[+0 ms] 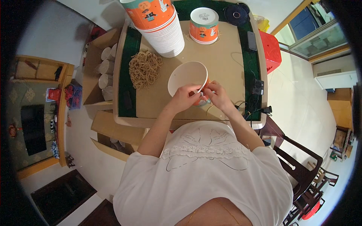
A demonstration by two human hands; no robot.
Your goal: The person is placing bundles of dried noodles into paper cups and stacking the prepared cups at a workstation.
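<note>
An orange paper bucket with a white inside (187, 77) lies tilted on the brown table top (226, 71), its mouth facing up toward me. My left hand (184, 97) grips its near rim. My right hand (217, 96) pinches at the bucket's orange side close to the left hand, with a thin string end between the fingers. A heap of tan string handles (144, 68) lies to the left of the bucket.
A tall stack of nested orange buckets (160, 26) and a single upturned one (204, 25) stand at the table's far side. A phone (252, 40), cables (256, 109) and a black round object (236, 14) lie on the right. A cardboard box of buckets (103, 69) sits left; wooden chairs right.
</note>
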